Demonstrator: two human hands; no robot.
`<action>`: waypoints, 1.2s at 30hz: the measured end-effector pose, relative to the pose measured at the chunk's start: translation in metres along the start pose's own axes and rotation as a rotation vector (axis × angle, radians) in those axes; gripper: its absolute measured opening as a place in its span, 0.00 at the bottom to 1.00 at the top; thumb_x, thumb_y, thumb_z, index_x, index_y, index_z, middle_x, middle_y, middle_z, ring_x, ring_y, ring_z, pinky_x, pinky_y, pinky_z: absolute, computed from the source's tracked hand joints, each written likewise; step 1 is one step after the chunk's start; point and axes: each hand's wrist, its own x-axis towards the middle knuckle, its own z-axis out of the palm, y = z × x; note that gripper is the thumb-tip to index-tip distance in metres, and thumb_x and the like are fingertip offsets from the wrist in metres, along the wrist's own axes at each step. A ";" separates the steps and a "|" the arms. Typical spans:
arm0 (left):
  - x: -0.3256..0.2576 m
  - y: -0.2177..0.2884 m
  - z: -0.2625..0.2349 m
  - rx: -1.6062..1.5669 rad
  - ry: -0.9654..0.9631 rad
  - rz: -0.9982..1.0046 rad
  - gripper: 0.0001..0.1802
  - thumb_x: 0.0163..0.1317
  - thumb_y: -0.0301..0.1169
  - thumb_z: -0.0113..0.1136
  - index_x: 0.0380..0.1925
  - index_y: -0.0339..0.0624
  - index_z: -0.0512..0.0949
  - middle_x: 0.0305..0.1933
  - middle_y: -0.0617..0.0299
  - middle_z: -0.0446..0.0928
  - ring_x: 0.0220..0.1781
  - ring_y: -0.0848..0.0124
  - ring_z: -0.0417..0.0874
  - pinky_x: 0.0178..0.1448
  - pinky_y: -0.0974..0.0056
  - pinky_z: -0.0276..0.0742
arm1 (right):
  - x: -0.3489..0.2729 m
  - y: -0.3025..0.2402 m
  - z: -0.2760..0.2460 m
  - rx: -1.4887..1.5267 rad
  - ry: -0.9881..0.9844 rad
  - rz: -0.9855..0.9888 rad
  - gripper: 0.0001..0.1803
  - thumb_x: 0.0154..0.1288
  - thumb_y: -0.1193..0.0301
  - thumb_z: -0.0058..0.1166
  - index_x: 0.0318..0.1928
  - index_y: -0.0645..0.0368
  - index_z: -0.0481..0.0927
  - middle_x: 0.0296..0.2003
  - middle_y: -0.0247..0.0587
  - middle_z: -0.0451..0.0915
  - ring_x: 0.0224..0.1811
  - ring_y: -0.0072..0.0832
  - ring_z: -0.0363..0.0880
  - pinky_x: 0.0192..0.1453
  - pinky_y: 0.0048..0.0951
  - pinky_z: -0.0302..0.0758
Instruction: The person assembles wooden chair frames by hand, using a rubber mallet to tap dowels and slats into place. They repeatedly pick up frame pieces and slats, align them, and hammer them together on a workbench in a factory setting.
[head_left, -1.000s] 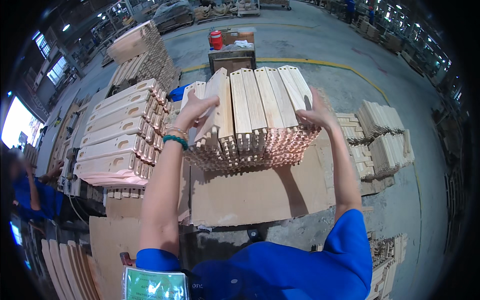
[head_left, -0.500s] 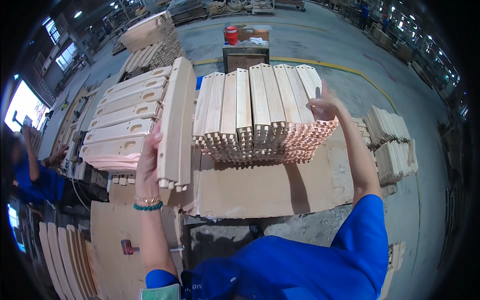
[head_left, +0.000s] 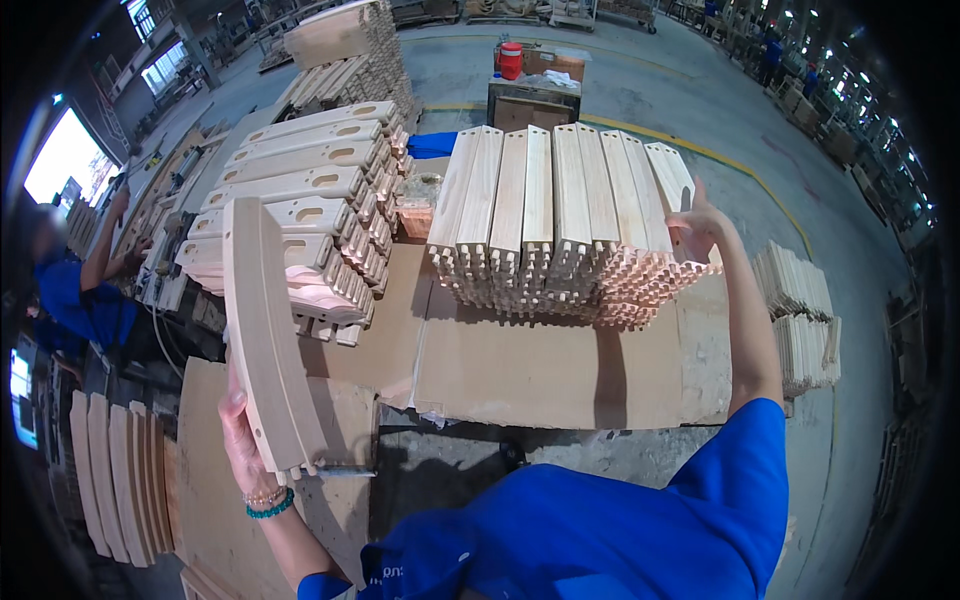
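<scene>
At the left, my left hand (head_left: 240,430) is closed around the lower part of a pair of pale, slightly curved wooden rails (head_left: 262,330). They stand tilted upright above the cardboard, with short tenons at their near end. My right hand (head_left: 700,222) is at the right end of a stack of wooden slats (head_left: 510,195), thumb and forefinger spread. It touches the rightmost slat, which leans apart from its neighbour; some of its fingers are hidden. Rows of peg-like tenon ends face me below the slats.
Slotted wooden rails (head_left: 330,155) are piled at the left behind the held pair. Cardboard (head_left: 540,380) covers the surface before me. A red container (head_left: 510,60) stands on a cabinet ahead. More boards (head_left: 800,320) are stacked at right. A co-worker in blue (head_left: 85,290) is at far left.
My left hand has brought the wooden rails left and nearer to me, away from the slat stack. The view has shifted slightly; my right hand stays at the stack's right end.
</scene>
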 end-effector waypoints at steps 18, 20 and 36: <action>-0.243 0.046 -0.193 0.096 0.556 0.183 0.48 0.50 0.30 0.62 0.71 0.45 0.50 0.61 0.50 0.70 0.56 0.65 0.77 0.60 0.60 0.73 | -0.079 -0.040 0.049 0.629 0.020 -0.303 0.29 0.58 0.57 0.55 0.56 0.60 0.69 0.43 0.42 0.75 0.42 0.29 0.75 0.43 0.26 0.73; -0.281 0.039 -0.232 0.481 0.781 -0.013 0.49 0.50 0.31 0.62 0.71 0.45 0.48 0.58 0.51 0.73 0.53 0.67 0.78 0.56 0.62 0.75 | -0.143 -0.074 0.057 0.691 0.020 -0.362 0.31 0.57 0.57 0.55 0.58 0.60 0.67 0.45 0.44 0.75 0.43 0.31 0.75 0.44 0.26 0.73; -0.294 -0.033 -0.361 1.658 0.963 -0.180 0.47 0.53 0.39 0.62 0.70 0.42 0.52 0.68 0.47 0.63 0.70 0.53 0.62 0.70 0.52 0.59 | -0.537 -0.269 0.340 0.554 -1.324 -0.746 0.58 0.44 0.73 0.63 0.73 0.57 0.40 0.59 0.59 0.64 0.62 0.48 0.67 0.64 0.41 0.67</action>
